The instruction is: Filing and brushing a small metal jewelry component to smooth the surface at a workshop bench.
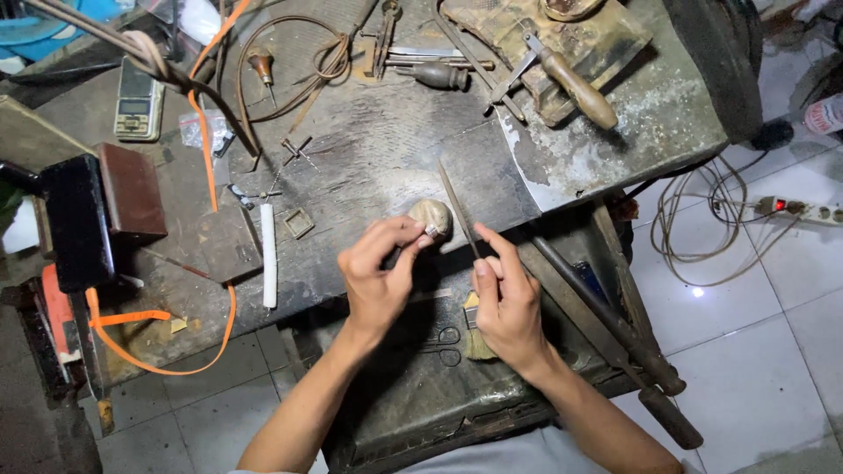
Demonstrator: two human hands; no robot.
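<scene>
We take the rounded wooden bench peg (pixel 432 216) at the front edge of the workbench (pixel 386 149) as our landmark. Our left hand (pixel 378 276) comes up from below it, thumb and forefinger pressed together in a pinch on a small pale metal piece (pixel 431 231) held against the peg's near side; what the piece is we cannot tell. Just right of the peg, our right hand (pixel 507 298) pinches the lower end of a slim needle file (pixel 458 211) between thumb and fingertips, the other fingers curled in. The file's long axis runs up and slightly left, its tip pointing away from us past the peg's right flank; the steel looks dull grey, thin and straight. Beyond the peg the bench top is scuffed, dark and worn. Well left of it lies a white stick (pixel 269 254); below it, small scissors (pixel 443 344) rest in the tray (pixel 413 395).
</scene>
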